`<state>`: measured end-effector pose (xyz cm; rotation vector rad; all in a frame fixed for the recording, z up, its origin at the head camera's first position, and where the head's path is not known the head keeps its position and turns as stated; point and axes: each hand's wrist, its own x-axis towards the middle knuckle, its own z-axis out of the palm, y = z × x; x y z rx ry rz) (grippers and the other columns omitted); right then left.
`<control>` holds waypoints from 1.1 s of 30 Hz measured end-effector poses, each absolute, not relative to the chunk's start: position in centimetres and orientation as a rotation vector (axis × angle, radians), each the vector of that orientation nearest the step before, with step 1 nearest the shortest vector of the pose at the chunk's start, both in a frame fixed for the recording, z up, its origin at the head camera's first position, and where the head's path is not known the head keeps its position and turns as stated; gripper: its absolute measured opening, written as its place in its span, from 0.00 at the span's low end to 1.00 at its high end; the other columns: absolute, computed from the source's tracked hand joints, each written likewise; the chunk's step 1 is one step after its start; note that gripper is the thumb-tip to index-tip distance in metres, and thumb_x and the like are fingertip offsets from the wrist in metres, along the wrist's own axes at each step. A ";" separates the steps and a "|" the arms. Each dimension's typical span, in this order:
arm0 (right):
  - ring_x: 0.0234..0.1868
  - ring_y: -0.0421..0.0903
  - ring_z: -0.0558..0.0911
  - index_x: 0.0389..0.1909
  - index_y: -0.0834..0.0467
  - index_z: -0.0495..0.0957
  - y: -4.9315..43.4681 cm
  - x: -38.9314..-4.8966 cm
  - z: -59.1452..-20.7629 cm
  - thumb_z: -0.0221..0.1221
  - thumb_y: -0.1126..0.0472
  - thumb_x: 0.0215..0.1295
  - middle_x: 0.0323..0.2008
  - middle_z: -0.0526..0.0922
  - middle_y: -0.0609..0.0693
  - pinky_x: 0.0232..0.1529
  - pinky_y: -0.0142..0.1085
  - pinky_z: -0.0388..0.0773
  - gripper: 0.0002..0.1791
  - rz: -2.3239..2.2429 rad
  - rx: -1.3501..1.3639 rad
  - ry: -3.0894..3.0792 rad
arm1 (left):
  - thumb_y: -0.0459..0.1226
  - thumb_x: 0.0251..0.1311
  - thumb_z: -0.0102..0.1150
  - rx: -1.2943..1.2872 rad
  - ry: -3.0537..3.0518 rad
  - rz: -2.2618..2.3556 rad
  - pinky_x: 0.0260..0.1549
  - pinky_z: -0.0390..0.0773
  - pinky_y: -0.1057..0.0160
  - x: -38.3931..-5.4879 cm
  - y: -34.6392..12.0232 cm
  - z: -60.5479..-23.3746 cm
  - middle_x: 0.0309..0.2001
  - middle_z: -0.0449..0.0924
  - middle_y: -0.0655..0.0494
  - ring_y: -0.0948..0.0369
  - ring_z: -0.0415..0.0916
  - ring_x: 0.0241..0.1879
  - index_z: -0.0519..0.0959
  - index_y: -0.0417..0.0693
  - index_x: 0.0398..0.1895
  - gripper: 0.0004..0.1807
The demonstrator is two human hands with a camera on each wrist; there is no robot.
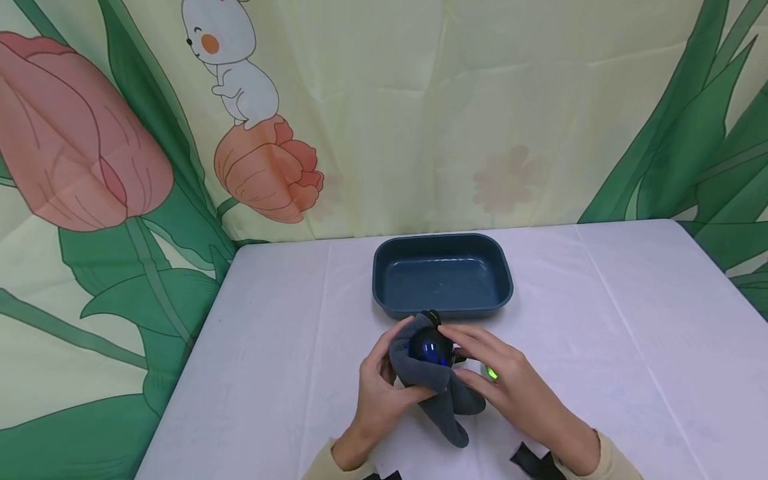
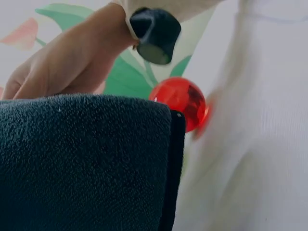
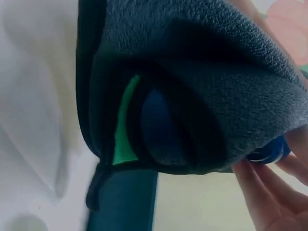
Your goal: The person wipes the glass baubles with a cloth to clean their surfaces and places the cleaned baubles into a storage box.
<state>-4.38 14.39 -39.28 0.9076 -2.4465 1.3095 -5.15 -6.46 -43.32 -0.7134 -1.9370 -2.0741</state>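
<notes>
A pair of sunglasses with shiny lenses is held over the table; one lens (image 1: 431,348) glints blue in the head view. A dark grey cloth (image 1: 443,400) wraps round that lens, its lower folds hanging down. My left hand (image 1: 384,390) grips the cloth, the thumb in front and the fingers behind. From the other side my right hand (image 1: 507,373) pinches the sunglasses at the frame, beside the cloth. A green glint shows under the right fingers. In the left wrist view a round lens (image 2: 178,98) looks red past the cloth edge.
A dark blue rectangular tray (image 1: 443,312) stands just beyond the hands on the white-covered table (image 1: 258,373). Behind the table hangs a curtain (image 1: 408,120) printed with tulips and a white animal. Black straps (image 1: 534,463) are on the wrists.
</notes>
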 end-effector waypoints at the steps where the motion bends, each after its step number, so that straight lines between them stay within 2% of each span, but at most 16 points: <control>1: 0.56 0.42 0.81 0.69 0.52 0.70 14.4 -4.4 -39.2 0.68 0.72 0.56 0.63 0.75 0.48 0.49 0.32 0.84 0.39 1.309 0.910 -2.460 | 0.23 0.47 0.73 -0.704 -1.932 -2.084 0.60 0.76 0.61 -5.1 -6.4 -43.3 0.63 0.73 0.39 0.55 0.76 0.60 0.67 0.42 0.69 0.43; 3: 0.55 0.42 0.82 0.70 0.52 0.69 14.5 -4.3 -39.1 0.68 0.72 0.56 0.64 0.74 0.48 0.49 0.34 0.84 0.39 1.294 0.927 -2.481 | 0.22 0.47 0.73 -0.694 -1.914 -2.099 0.59 0.77 0.60 -5.1 -6.4 -43.2 0.63 0.73 0.39 0.55 0.77 0.60 0.68 0.42 0.69 0.43; 5: 0.54 0.41 0.82 0.71 0.52 0.68 14.6 -4.4 -39.0 0.68 0.72 0.56 0.64 0.74 0.48 0.50 0.31 0.83 0.40 1.270 0.955 -2.487 | 0.22 0.46 0.73 -0.688 -1.899 -2.110 0.59 0.77 0.60 -5.1 -6.5 -43.1 0.63 0.73 0.38 0.54 0.77 0.60 0.68 0.41 0.69 0.43; 7: 0.57 0.42 0.81 0.71 0.52 0.67 14.7 -4.3 -38.8 0.69 0.71 0.56 0.66 0.73 0.48 0.54 0.27 0.80 0.41 1.241 0.972 -2.479 | 0.21 0.46 0.73 -0.691 -1.886 -2.113 0.59 0.78 0.59 -5.2 -6.5 -43.0 0.63 0.73 0.38 0.54 0.77 0.60 0.68 0.41 0.69 0.43; 9: 0.60 0.41 0.79 0.71 0.52 0.68 14.7 -4.3 -38.7 0.68 0.62 0.61 0.66 0.73 0.48 0.57 0.23 0.76 0.36 1.205 0.978 -2.457 | 0.21 0.46 0.73 -0.691 -1.880 -2.113 0.59 0.78 0.59 -5.2 -6.6 -42.9 0.63 0.74 0.38 0.53 0.77 0.60 0.68 0.41 0.69 0.43; 12: 0.65 0.43 0.74 0.68 0.53 0.71 14.6 -4.3 -38.6 0.58 0.48 0.68 0.66 0.73 0.49 0.61 0.21 0.71 0.29 1.178 0.997 -2.400 | 0.21 0.46 0.72 -0.686 -1.883 -2.116 0.59 0.77 0.59 -5.2 -6.6 -42.8 0.63 0.73 0.38 0.54 0.77 0.60 0.69 0.41 0.69 0.42; 14: 0.64 0.43 0.75 0.66 0.55 0.74 14.5 -4.4 -38.7 0.50 0.44 0.71 0.65 0.74 0.51 0.62 0.21 0.70 0.29 1.167 1.025 -2.354 | 0.21 0.46 0.72 -0.689 -1.885 -2.116 0.59 0.77 0.59 -5.1 -6.6 -42.9 0.63 0.73 0.38 0.54 0.77 0.60 0.69 0.41 0.69 0.42; 15: 0.64 0.44 0.75 0.65 0.56 0.74 14.5 -4.4 -38.7 0.49 0.44 0.72 0.64 0.75 0.52 0.62 0.21 0.70 0.29 1.162 1.040 -2.335 | 0.21 0.46 0.72 -0.691 -1.884 -2.116 0.59 0.77 0.59 -5.1 -6.6 -42.9 0.63 0.73 0.38 0.54 0.76 0.61 0.69 0.40 0.69 0.42; 23: 0.63 0.45 0.76 0.65 0.55 0.75 14.3 -4.3 -38.8 0.49 0.44 0.72 0.64 0.75 0.52 0.61 0.21 0.71 0.28 1.175 1.013 -2.355 | 0.21 0.46 0.73 -0.717 -1.893 -2.105 0.60 0.76 0.59 -5.0 -6.5 -43.1 0.64 0.73 0.38 0.54 0.76 0.61 0.68 0.41 0.69 0.44; 26: 0.64 0.43 0.76 0.66 0.55 0.74 14.3 -4.2 -38.8 0.59 0.53 0.67 0.64 0.75 0.50 0.60 0.23 0.73 0.27 1.263 0.967 -2.373 | 0.21 0.45 0.73 -0.737 -1.900 -2.103 0.61 0.76 0.59 -5.1 -6.6 -43.1 0.64 0.73 0.38 0.54 0.76 0.61 0.67 0.41 0.70 0.45; 30: 0.61 0.39 0.77 0.67 0.53 0.73 14.2 -4.1 -38.7 0.67 0.68 0.59 0.62 0.77 0.49 0.53 0.28 0.80 0.34 1.467 0.883 -2.392 | 0.21 0.44 0.74 -0.770 -1.913 -2.074 0.62 0.75 0.59 -5.1 -6.7 -43.0 0.63 0.73 0.38 0.54 0.76 0.61 0.66 0.41 0.71 0.46; 33: 0.58 0.38 0.79 0.67 0.51 0.73 14.2 -4.1 -38.7 0.67 0.69 0.59 0.59 0.78 0.47 0.49 0.32 0.84 0.33 1.561 0.827 -2.418 | 0.20 0.43 0.74 -0.794 -1.923 -2.046 0.62 0.74 0.59 -5.2 -6.7 -43.0 0.63 0.73 0.38 0.54 0.76 0.61 0.66 0.40 0.70 0.47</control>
